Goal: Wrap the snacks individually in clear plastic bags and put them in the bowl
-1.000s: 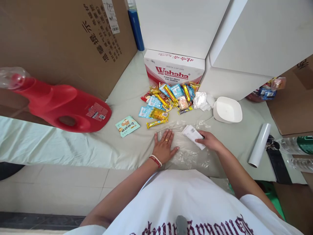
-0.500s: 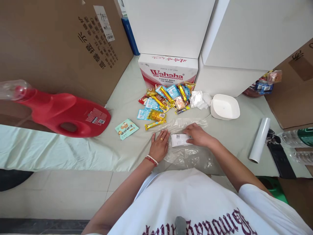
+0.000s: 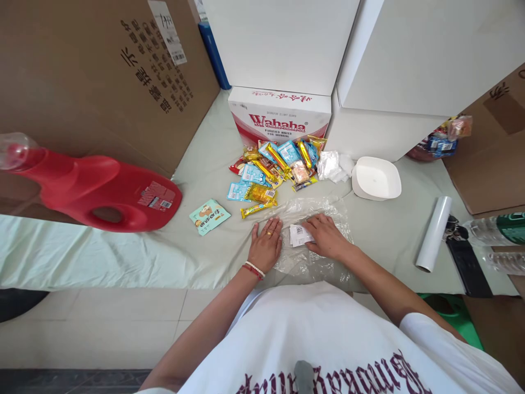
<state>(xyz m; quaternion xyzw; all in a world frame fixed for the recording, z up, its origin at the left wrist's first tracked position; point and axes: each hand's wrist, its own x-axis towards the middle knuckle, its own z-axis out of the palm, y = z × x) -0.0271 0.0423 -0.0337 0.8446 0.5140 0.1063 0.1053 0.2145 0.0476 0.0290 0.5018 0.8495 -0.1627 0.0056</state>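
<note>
A clear plastic bag lies flat on the pale green cloth in front of me. My left hand rests palm down on the bag's left edge, fingers stretched out. My right hand lies flat on the bag and presses a white label with a barcode onto it; part of the label is hidden under the fingers. Just beyond the bag is a pile of several snack packets.
A teal packet lies alone to the left. A red detergent jug lies on its side farther left. A white bowl, crumpled plastic, a white roll, a Wahaha carton and cardboard boxes surround the spot.
My right hand slid the white label leftward across the bag toward my left hand and now covers more of it. The left hand stayed in place.
</note>
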